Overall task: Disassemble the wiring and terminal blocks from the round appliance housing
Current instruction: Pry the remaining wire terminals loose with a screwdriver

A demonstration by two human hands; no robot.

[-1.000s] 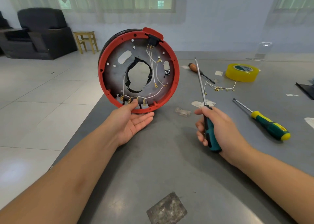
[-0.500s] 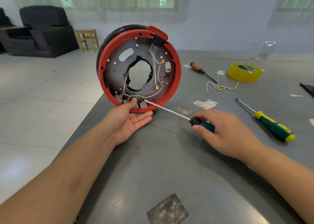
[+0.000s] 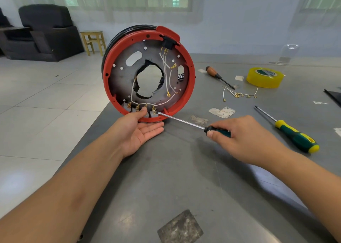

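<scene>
The round appliance housing [image 3: 191, 80], red-rimmed with a grey metal plate, stands on edge at the table's left side. White wires [image 3: 167, 77] run from a black socket at its top down to a row of brass-tabbed terminal blocks [image 3: 153, 112] at the bottom. My left hand [image 3: 140, 132] lies palm up under the lower rim, its thumb pressing inside beside the terminals, so it pinches the rim. My right hand [image 3: 245, 137] grips a teal-handled screwdriver [image 3: 180, 121]. The tip touches the rightmost terminal block.
On the grey table [image 3: 184, 178] to the right lie a green-yellow screwdriver [image 3: 295, 137], a wooden-handled screwdriver [image 3: 214, 72], a yellow tape roll [image 3: 264, 77], a loose wire bundle [image 3: 239, 94] and paper scraps [image 3: 221, 112]. The table's left edge runs just behind the housing.
My right hand swung the screwdriver down from upright and set its tip on the bottom terminals. The housing tilted slightly. My left hand kept its hold.
</scene>
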